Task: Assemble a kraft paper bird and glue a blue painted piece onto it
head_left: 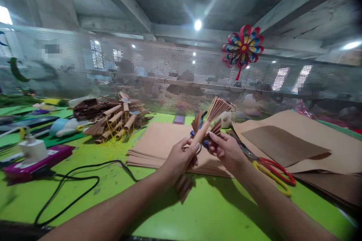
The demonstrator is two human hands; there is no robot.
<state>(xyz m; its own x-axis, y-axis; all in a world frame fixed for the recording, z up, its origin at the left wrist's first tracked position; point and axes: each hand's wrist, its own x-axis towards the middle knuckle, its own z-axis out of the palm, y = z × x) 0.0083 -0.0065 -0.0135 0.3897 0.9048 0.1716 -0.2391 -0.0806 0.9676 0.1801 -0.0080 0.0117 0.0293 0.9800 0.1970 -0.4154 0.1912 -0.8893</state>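
Note:
Between my hands, above the table, is a brown paper craft figure with a rolled tube body and pleated fan ends. My left hand is closed around the lower part of the tube. With thumb and fingers, my right hand pinches the pleated paper fan on the figure's right side. Another pleated fan spreads from the tube's far end, tilted up and right. Small blue parts show behind the tube; I cannot make out what they are. Below lies a stack of brown paper sheets.
Scissors with red and yellow handles lie right of my right hand, beside large brown paper sheets. Several similar paper figures are heaped at the back left. A purple power strip and black cable lie left. A perforated screen stands behind.

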